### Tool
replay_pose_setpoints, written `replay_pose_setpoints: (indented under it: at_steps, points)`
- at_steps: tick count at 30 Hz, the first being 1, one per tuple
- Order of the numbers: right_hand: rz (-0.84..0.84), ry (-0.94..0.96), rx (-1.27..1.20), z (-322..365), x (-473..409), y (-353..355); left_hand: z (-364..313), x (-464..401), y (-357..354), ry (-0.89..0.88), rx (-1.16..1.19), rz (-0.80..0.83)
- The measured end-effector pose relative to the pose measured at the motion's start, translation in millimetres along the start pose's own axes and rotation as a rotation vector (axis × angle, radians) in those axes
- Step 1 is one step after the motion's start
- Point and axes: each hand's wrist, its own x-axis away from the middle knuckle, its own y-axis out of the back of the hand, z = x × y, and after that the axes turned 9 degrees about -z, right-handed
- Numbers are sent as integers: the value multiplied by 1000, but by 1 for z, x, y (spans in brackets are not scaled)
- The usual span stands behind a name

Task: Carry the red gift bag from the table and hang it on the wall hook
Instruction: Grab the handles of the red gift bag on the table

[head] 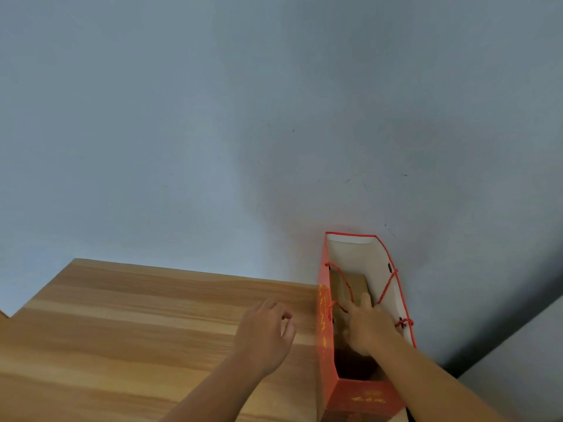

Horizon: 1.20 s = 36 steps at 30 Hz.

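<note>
The red gift bag (364, 394) with gold print stands upright at the right end of the wooden table (128, 324), against the wall. Its mouth is open, showing a white lining and a brown box (350, 284) inside. My right hand (370, 325) is over the mouth, and both red cord handles (387, 287) run in under its fingers. My left hand (268, 333) hovers above the tabletop just left of the bag, fingers loosely curled and apart, holding nothing. No wall hook is in view.
A plain grey-blue wall (274, 117) fills the upper view, directly behind the table and bag. A dark gap and another grey surface (518, 360) lie to the right of the bag.
</note>
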Motion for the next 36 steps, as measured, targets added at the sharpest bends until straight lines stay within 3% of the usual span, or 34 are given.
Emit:
replay_pose_setpoints:
  at_steps: [8, 18, 21, 23, 27, 31, 36]
  points:
    - [91, 33, -6, 6, 11, 22, 2, -3, 10, 12, -16, 20]
    - [-211, 105, -74, 25, 21, 191, -81, -41, 38, -65, 110, -86]
    - [-272, 61, -142, 30, 28, 199, -112, -44, 48, -121, 147, -101]
    - [-280, -3, -230, 30, 31, 202, -126, -41, 51, -64, 209, -112]
    - [-156, -79, -354, 28, 45, 216, -148, -30, 57, 34, 266, -196]
    - [-43, -37, -415, 21, 68, 225, -149, -20, 63, 10, 171, -271]
    - [-150, 123, -254, 10, 98, 204, -141, 0, 90, -119, 51, -346]
